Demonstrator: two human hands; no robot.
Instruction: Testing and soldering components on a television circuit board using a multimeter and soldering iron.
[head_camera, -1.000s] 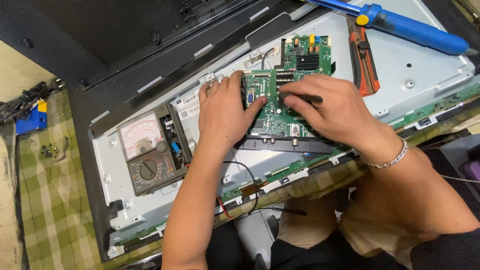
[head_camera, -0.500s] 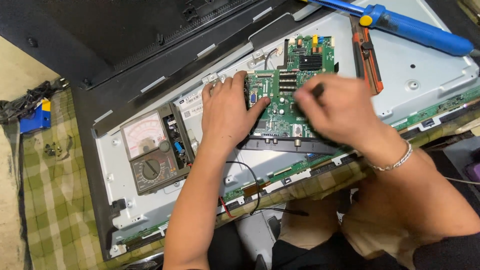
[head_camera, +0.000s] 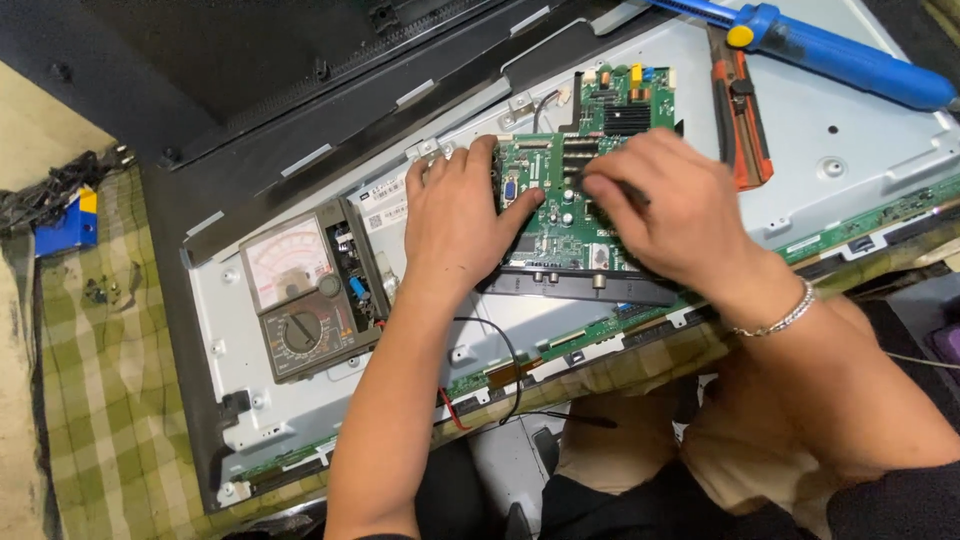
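- Circuit board (head_camera: 560, 215): the green board I work on lies on the grey metal back panel (head_camera: 850, 130) of an opened flat screen, near the panel's middle, its lower edge along a dark connector strip.
- Left hand (head_camera: 455, 215): I rest it palm down on the board's left edge, fingers spread and lightly curled over the panel, thumb lying across the board; it presses and grips nothing.
- Right hand (head_camera: 670, 205): I hold it over the board's right half with the fingers drawn together around a thin dark tool (head_camera: 620, 190), whose tip I cannot see. A silver bracelet (head_camera: 775, 322) circles the wrist.
- Analogue multimeter (head_camera: 310, 285): it lies face up on the panel, just left of my left forearm, well apart from the board; red and black leads (head_camera: 500, 370) run from beneath my arm toward the panel's lower edge.
- Blue-handled tool (head_camera: 850, 50): it lies at the panel's upper right, with orange-handled pliers (head_camera: 738, 110) beside it, near my right hand but not touching.
- Checked cloth (head_camera: 100, 400): it covers the surface to the left, carrying a few small screws (head_camera: 100, 290).
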